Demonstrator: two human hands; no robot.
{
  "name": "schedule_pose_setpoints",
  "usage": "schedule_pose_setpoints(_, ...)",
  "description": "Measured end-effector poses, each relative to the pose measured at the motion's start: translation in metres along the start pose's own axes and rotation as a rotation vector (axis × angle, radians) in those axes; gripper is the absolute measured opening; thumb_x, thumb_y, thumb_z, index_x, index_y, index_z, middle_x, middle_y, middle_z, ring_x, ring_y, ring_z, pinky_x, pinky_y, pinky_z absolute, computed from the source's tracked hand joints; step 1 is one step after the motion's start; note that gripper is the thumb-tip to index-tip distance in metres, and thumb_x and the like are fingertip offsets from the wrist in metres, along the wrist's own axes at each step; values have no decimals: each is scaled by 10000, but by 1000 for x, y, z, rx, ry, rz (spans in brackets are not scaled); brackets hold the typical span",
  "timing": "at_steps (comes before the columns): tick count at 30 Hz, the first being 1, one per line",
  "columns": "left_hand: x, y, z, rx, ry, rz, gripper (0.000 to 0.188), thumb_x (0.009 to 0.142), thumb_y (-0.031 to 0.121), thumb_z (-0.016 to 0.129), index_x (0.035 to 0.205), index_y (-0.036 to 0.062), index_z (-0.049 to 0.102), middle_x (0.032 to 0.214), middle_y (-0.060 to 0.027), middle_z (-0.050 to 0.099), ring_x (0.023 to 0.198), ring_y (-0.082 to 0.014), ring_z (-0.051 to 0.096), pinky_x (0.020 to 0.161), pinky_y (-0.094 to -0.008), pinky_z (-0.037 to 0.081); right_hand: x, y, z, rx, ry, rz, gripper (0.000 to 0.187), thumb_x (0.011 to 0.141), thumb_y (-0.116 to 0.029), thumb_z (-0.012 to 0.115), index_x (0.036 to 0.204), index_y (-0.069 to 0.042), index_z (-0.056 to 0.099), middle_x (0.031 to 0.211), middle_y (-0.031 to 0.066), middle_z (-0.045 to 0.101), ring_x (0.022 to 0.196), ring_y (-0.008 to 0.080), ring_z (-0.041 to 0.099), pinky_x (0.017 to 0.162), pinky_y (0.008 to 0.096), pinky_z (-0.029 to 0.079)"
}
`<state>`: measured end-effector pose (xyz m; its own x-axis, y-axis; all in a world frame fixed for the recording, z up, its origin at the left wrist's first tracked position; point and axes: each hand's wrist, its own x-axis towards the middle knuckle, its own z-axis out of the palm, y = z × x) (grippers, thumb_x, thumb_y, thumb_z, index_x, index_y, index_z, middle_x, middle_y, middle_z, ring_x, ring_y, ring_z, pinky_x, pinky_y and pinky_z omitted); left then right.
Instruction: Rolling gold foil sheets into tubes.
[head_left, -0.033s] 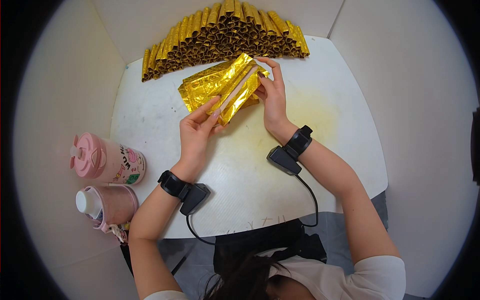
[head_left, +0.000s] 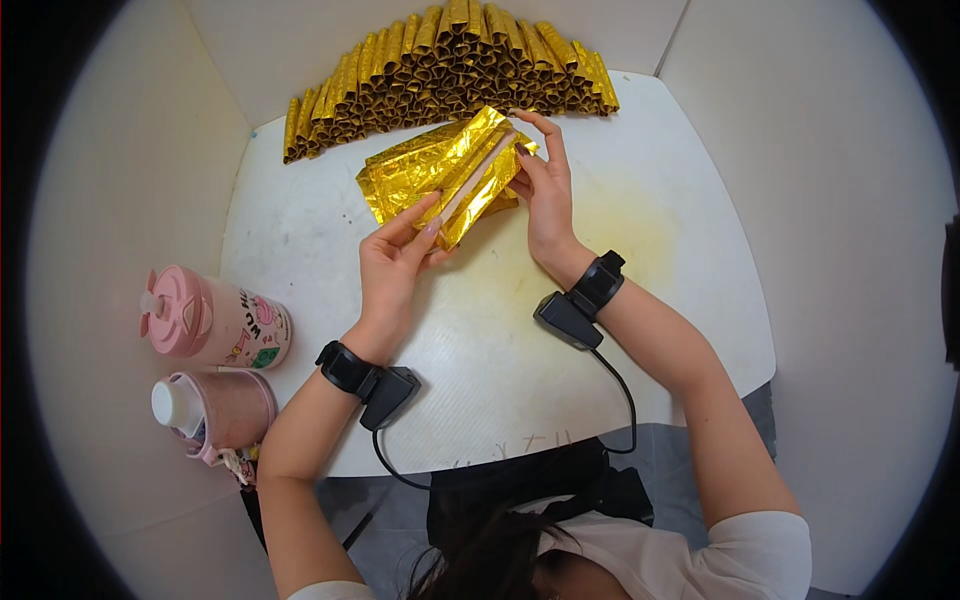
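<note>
A sheet of gold foil paper (head_left: pixel 487 192) is held slantwise between my two hands, with its long edges folded inward and a pale strip showing between them. My left hand (head_left: pixel 388 268) pinches its near end, thumb on top. At the far right end, my right hand (head_left: pixel 549 205) grips the edge between thumb and fingers, the index finger curving round the far corner. More gold foil sheets (head_left: pixel 395 172) lie in a loose, crinkled pile on the table, partly hidden under the held one.
Many rolled gold foil tubes (head_left: pixel 445 75) are heaped against the back wall of the white table (head_left: pixel 480 390). At left stand a pink lidded tumbler (head_left: pixel 235 322) and a pink cup holder (head_left: pixel 240 408) with a white-capped bottle. A black cable (head_left: pixel 625 390) links my two wrist straps.
</note>
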<state>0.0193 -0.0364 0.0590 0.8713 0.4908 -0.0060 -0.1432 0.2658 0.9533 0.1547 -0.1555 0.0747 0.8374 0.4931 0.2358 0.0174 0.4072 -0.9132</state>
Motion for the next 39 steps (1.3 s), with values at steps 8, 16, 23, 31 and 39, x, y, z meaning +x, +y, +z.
schedule_pose_setpoints(8, 0, -1, 0, 11, 3, -2, 366, 902, 63, 603, 1265, 42, 564, 983, -5, 632, 808, -43, 575, 697, -200, 538, 3, 4, -1, 3, -9, 7, 308, 974, -122, 344, 1202, -66, 546, 1142, 34, 570, 979, 90, 569, 871, 242, 460)
schedule_pose_setpoints(16, 0, -3, -1, 103, -57, -29, 354, 903, 64, 602, 1255, 31, 570, 1225, -56, 613, 916, -72, 616, 722, -202, 530, 9, 10, -4, -51, 86, -120, 273, 953, -53, 484, 1216, -19, 550, 1005, 65, 637, 847, 74, 601, 751, 199, 488)
schedule_pose_setpoints(23, 0, -4, -1, 108, -129, -2, 353, 900, 59, 605, 1250, 24, 573, 1212, -62, 618, 903, -78, 623, 743, -214, 532, 10, 11, -5, 92, 129, -5, 273, 938, -59, 528, 1200, 6, 570, 1050, 74, 634, 887, 83, 604, 753, 210, 494)
schedule_pose_setpoints(31, 0, -6, -2, 120, -142, 17, 352, 896, 53, 609, 1243, 11, 573, 1212, -71, 616, 891, -87, 629, 741, -218, 535, 13, 3, -11, 247, 91, 149, 313, 931, -83, 525, 1235, -19, 564, 1101, 74, 616, 963, 135, 598, 838, 268, 499)
schedule_pose_setpoints(39, 0, -5, -1, 138, -119, 8, 349, 896, 50, 607, 1241, 8, 575, 1206, -81, 618, 892, -92, 630, 736, -222, 538, 18, 4, -13, 312, 20, 240, 345, 958, -119, 456, 1284, -22, 513, 1136, 79, 601, 990, 150, 597, 868, 294, 492)
